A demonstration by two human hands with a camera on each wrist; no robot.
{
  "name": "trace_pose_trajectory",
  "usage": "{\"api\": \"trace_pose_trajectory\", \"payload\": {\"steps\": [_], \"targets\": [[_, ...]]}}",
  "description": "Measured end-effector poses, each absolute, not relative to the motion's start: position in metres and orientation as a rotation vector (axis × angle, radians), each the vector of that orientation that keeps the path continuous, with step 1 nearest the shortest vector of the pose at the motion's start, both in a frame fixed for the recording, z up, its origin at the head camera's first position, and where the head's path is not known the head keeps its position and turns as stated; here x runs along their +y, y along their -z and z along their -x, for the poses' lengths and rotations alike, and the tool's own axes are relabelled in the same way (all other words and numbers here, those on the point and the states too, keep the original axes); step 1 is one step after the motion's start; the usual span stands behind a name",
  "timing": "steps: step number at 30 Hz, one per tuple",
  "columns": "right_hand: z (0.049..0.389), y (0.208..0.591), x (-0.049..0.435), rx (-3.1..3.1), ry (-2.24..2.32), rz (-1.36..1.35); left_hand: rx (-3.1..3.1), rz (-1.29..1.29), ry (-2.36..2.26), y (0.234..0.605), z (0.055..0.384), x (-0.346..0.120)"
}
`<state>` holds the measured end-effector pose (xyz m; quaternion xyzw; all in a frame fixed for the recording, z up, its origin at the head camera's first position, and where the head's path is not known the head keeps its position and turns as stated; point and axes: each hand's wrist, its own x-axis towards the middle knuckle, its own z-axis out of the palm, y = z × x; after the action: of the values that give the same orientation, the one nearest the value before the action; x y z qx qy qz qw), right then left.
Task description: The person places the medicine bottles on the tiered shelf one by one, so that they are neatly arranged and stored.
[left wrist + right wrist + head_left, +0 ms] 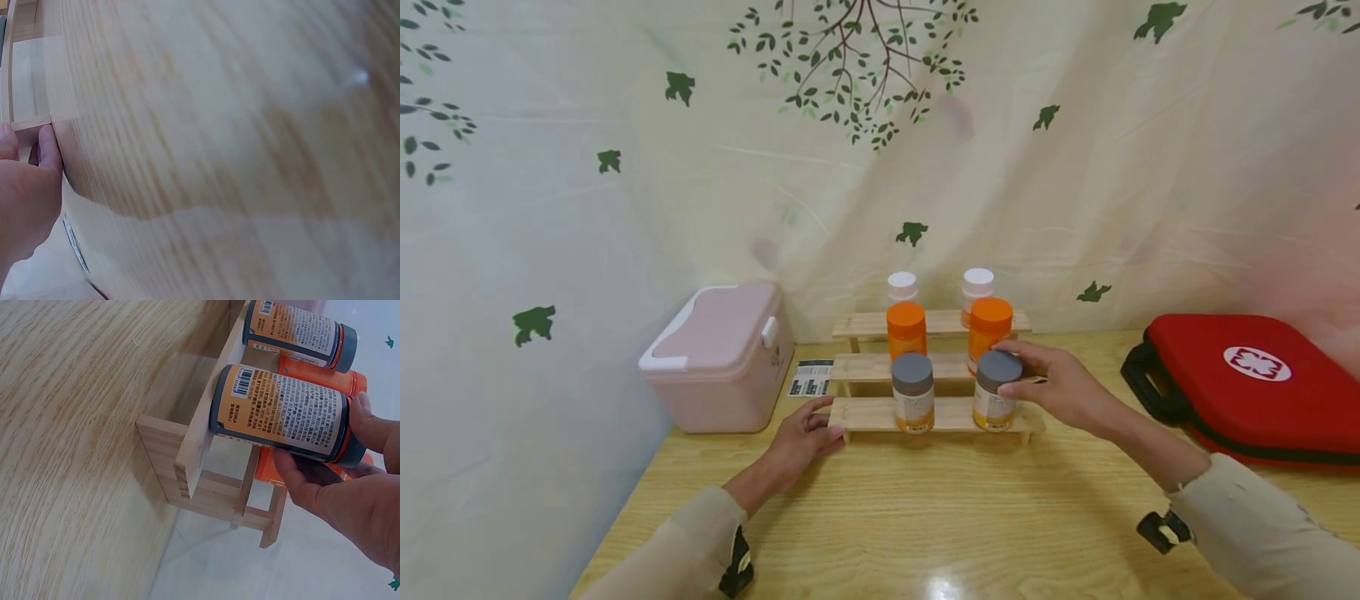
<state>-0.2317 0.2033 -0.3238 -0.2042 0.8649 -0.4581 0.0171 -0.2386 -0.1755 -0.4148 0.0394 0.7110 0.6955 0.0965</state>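
A three-step wooden rack [865,414] stands on the table, with bottles in pairs on its steps. On the front step are a grey-capped bottle [913,393] and, to its right, a second grey-capped bottle [281,412], which my right hand [1060,387] grips around the cap between thumb and fingers. Its base meets the step. Behind them stand two orange bottles [907,321], and white-capped bottles [902,285] occupy the back step. My left hand [801,437] pinches the left end of the front step; in the left wrist view its thumb and fingers [50,150] meet the board's end.
A pink lidded box [715,358] sits left of the rack, with a printed card [811,377] between them. To the right lies a red case [1262,383] with a black handle and white emblem. A leaf-patterned cloth [850,208] hangs behind the table [880,517].
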Motion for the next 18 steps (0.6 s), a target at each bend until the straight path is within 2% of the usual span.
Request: {"api": "trace_pose_trajectory", "payload": {"steps": [18], "targets": [[0.2303, 0.3244, 0.2034, 2.653, 1.449, 0.603, 2.099, -0.114, -2.061, 0.4155, 0.239, -0.1747]]}}
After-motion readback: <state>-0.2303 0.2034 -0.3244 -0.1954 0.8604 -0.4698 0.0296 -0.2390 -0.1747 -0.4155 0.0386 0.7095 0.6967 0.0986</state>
